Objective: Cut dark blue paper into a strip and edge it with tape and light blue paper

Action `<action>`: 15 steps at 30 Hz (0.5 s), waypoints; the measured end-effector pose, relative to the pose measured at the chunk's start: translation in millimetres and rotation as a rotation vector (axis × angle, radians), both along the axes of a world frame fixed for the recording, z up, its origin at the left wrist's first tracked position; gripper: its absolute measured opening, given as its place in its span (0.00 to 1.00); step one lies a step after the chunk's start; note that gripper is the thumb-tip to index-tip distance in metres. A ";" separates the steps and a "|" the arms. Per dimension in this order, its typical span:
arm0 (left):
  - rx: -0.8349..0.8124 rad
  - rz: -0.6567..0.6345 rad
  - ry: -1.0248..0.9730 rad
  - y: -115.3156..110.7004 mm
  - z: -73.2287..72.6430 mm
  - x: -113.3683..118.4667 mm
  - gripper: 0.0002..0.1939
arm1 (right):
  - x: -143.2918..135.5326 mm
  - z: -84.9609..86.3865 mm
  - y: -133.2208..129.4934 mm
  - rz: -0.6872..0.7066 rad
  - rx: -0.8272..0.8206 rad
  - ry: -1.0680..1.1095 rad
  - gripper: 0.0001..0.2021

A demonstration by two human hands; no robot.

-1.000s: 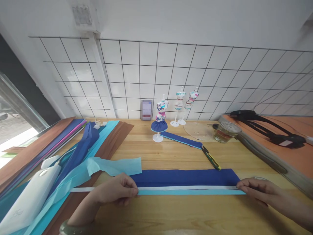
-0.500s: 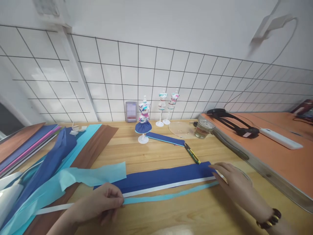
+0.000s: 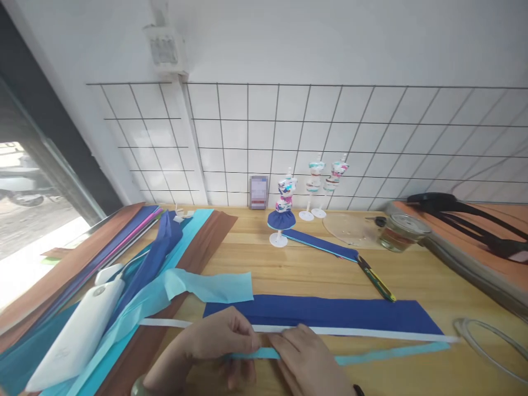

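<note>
My left hand (image 3: 225,338) is closed in a pinch on a narrow light-blue fabric strip (image 3: 371,356). Close beside it, my right hand (image 3: 309,360) curls over the same strip, its thumb hidden under the fingers. The strip's free end trails off to the right. Just beyond the hands lies a flat navy fabric band (image 3: 330,312), with a thin white strip (image 3: 371,333) along its near edge. A wider light-blue fabric piece (image 3: 218,287) overlaps the band's left end.
Several coloured fabric lengths (image 3: 198,258) and a white power bank (image 3: 78,330) lie left. A cutter knife (image 3: 375,279) rests behind the band. Further back stand a mini dress form with navy skirt (image 3: 281,219), two more forms (image 3: 315,184), a phone (image 3: 258,192) and a glass jar (image 3: 402,234).
My right hand has moved left from the band's right end to beside my left hand. The view has swung left, showing the power bank and a window.
</note>
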State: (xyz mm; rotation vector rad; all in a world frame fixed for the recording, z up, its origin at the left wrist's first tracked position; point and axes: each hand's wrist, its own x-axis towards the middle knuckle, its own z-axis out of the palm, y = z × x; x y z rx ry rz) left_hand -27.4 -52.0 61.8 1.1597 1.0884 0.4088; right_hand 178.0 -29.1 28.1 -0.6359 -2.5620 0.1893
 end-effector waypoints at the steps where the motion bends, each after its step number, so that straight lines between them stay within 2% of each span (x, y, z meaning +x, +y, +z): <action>1: 0.047 0.047 0.067 0.2 1.8 -4.3 0.17 | 2.8 -4.6 1.2 0.022 0.000 -0.016 0.16; 3: 0.201 0.194 0.264 0.6 5.7 -16.5 0.15 | 8.4 -12.0 3.3 0.074 0.021 -0.031 0.17; 5: 0.432 0.316 0.529 0.3 9.0 -31.9 0.10 | 11.8 -18.0 4.8 0.110 0.047 -0.046 0.17; 6: 0.558 0.335 0.673 -0.2 10.0 -39.9 0.11 | 12.4 -20.5 5.2 0.118 0.054 -0.056 0.17; 8: 0.716 0.317 0.921 -2.2 10.1 -54.6 0.21 | 12.5 -24.5 6.0 0.124 0.058 -0.071 0.18; 11: 0.758 0.318 1.193 -6.1 6.3 -70.8 0.28 | 12.6 -26.6 7.0 0.127 0.050 -0.071 0.19; 15: 0.698 0.363 1.360 -10.5 3.8 -82.6 0.24 | 13.8 -22.8 8.7 0.137 0.040 -0.059 0.18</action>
